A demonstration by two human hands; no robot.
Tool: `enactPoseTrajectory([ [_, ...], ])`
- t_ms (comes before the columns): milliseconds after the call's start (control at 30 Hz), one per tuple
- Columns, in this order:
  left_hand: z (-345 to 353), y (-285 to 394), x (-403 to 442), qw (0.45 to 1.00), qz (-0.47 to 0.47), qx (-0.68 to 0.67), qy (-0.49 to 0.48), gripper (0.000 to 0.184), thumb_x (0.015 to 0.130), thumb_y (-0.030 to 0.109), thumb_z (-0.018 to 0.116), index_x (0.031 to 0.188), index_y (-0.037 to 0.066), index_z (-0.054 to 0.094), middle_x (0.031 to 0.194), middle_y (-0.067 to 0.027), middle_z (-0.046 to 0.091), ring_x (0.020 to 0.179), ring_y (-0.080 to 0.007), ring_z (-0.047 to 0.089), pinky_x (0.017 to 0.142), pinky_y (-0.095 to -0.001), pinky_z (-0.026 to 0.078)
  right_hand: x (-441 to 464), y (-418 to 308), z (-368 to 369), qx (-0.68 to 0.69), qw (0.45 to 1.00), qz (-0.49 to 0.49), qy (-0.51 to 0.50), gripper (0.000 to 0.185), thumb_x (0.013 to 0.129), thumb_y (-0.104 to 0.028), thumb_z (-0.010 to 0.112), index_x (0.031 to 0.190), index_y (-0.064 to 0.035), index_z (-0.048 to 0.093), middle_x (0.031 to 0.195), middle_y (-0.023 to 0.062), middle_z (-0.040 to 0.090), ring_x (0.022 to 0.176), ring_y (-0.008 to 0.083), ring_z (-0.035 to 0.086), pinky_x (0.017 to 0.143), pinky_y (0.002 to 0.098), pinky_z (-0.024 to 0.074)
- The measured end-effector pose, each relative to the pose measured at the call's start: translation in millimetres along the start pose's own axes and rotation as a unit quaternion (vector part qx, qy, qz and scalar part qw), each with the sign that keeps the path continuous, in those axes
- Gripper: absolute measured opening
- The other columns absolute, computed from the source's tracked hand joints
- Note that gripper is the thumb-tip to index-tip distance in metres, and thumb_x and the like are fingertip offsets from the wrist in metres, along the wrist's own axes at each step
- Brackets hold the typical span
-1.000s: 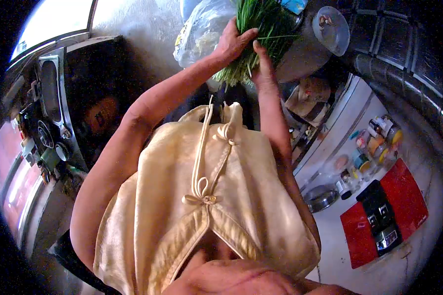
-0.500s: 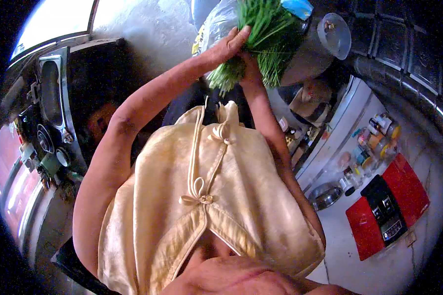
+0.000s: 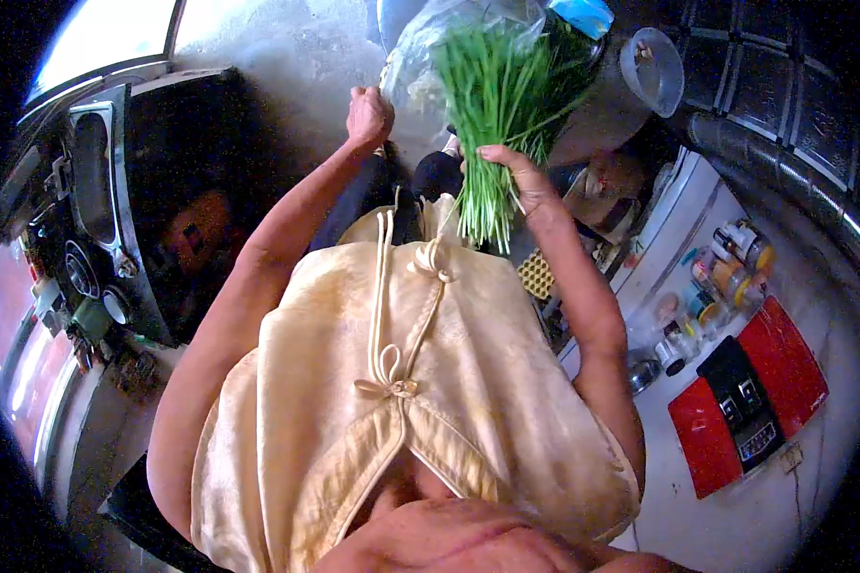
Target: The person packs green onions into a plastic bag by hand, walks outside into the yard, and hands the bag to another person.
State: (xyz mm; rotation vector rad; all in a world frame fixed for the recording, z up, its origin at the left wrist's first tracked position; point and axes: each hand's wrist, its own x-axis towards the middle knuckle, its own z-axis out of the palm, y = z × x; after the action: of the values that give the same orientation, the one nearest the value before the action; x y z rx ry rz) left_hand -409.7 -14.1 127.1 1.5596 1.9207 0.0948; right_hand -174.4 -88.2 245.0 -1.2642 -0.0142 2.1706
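Near the plastic bag (image 3: 417,69), our right hand (image 3: 520,180) grips the chives (image 3: 492,115) by their stalks (image 3: 487,210) — best there, as such light, soft leaves (image 3: 473,72) should bruise easily — our left hand (image 3: 369,116) curled, its hold unclear.

Bright window (image 3: 110,38), inset sink (image 3: 96,181), pale countertop (image 3: 652,506)

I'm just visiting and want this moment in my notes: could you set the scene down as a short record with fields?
Right hand: the hand grips a bundle of green stalks near its pale ends
Left hand: the hand has curled fingers, close to a plastic bag; any hold is unclear
Clothing: pale yellow top with knotted ties
Picture's right side: plastic bowl, jars, red-and-black appliance
Picture's left side: sink
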Motion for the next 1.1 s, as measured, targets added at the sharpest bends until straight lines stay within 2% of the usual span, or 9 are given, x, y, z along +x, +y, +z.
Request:
enactPoseTrajectory([
  [167,-15.8,7.4,-2.9,0.992,0.115,-0.034,0.048,0.020,0.075,0.008,0.045,0.094,0.003,0.051,0.095,-0.0205,0.046,0.088,-0.0383,0.048,0.073,-0.0448,0.042,33.4,0.9,19.7,0.056,0.991,0.108,-0.055,0.028,0.072,-0.019,0.060,0.092,0.0011,0.055,0.077,0.0100,0.061,0.061,0.0189,0.060,0.059,0.0331,0.0526],
  [300,-5.8,-3.6,-9.5,0.986,0.142,-0.065,0.048,0.018,0.076,0.007,0.045,0.093,0.003,0.051,0.094,-0.0203,0.046,0.086,-0.0389,0.049,0.072,-0.0447,0.042,96.4,-4.9,13.6,0.084,0.995,0.059,-0.005,0.022,0.070,-0.018,0.063,0.084,-0.0028,0.056,0.071,0.0077,0.060,0.059,0.0203,0.059,0.058,0.0357,0.0525],
  [433,-25.0,-2.1,-24.3,0.999,0.031,-0.023,0.015,0.028,0.079,0.013,0.048,0.105,0.005,0.051,0.097,-0.0194,0.047,0.088,-0.0381,0.050,0.075,-0.0443,0.042,162.0,-5.3,16.2,0.225,0.968,-0.092,0.063,0.021,0.067,-0.021,0.064,0.083,-0.0089,0.056,0.080,0.0078,0.060,0.072,0.0238,0.057,0.068,0.0401,0.0478],
  [567,-32.3,-20.7,-27.5,0.991,0.005,-0.117,-0.065,0.029,0.078,0.013,0.052,0.106,0.004,0.052,0.087,-0.0177,0.060,0.082,-0.0268,0.060,0.070,-0.0349,0.047,235.5,10.5,19.0,0.295,0.920,-0.200,0.162,0.028,0.064,-0.016,0.063,0.089,-0.0084,0.054,0.084,0.0050,0.055,0.078,0.0235,0.054,0.071,0.0407,0.0467],
  [700,-31.9,-17.0,-34.8,0.942,0.108,-0.306,0.087,0.024,0.079,0.002,0.049,0.104,0.002,0.053,0.084,-0.0132,0.062,0.077,-0.0164,0.060,0.070,-0.0277,0.047,261.8,31.6,35.8,0.259,0.921,-0.238,0.166,0.036,0.066,-0.017,0.065,0.099,-0.0075,0.052,0.092,0.0053,0.055,0.083,0.0233,0.053,0.071,0.0396,0.0471],
  [733,-31.0,-11.6,-34.1,0.891,0.102,-0.437,0.076,0.022,0.081,-0.002,0.046,0.101,0.002,0.053,0.087,-0.0096,0.061,0.079,-0.0152,0.058,0.071,-0.0267,0.046,268.5,39.2,37.3,0.258,0.922,-0.240,0.162,0.036,0.066,-0.017,0.065,0.099,-0.0074,0.052,0.092,0.0055,0.055,0.083,0.0232,0.053,0.071,0.0395,0.0470],
  [867,-51.8,18.8,-32.9,0.875,0.035,-0.482,-0.014,0.016,0.085,0.003,0.046,0.098,0.002,0.054,0.081,-0.0034,0.056,0.071,-0.0106,0.052,0.065,-0.0237,0.045,268.4,58.4,36.4,0.242,0.940,-0.203,0.133,0.038,0.067,-0.019,0.065,0.100,-0.0073,0.052,0.093,0.0061,0.055,0.084,0.0228,0.053,0.071,0.0391,0.0466],
  [967,-57.9,32.0,-63.2,0.843,-0.002,-0.494,-0.214,0.019,0.085,0.014,0.050,0.101,0.005,0.052,0.078,-0.0035,0.053,0.065,-0.0108,0.048,0.058,-0.0232,0.042,244.1,58.1,29.2,0.220,0.958,-0.162,0.088,0.039,0.068,-0.021,0.066,0.101,-0.0071,0.051,0.093,0.0065,0.055,0.085,0.0224,0.053,0.072,0.0388,0.0463],
  [1100,-41.6,14.3,-73.3,0.859,-0.051,-0.470,-0.198,0.025,0.089,0.022,0.047,0.105,0.004,0.048,0.072,0.0009,0.046,0.061,-0.0075,0.041,0.051,-0.0214,0.034,238.3,42.1,35.3,0.197,0.973,-0.110,0.036,0.041,0.068,-0.023,0.066,0.103,-0.0070,0.051,0.094,0.0071,0.056,0.086,0.0220,0.053,0.072,0.0384,0.0459],
])
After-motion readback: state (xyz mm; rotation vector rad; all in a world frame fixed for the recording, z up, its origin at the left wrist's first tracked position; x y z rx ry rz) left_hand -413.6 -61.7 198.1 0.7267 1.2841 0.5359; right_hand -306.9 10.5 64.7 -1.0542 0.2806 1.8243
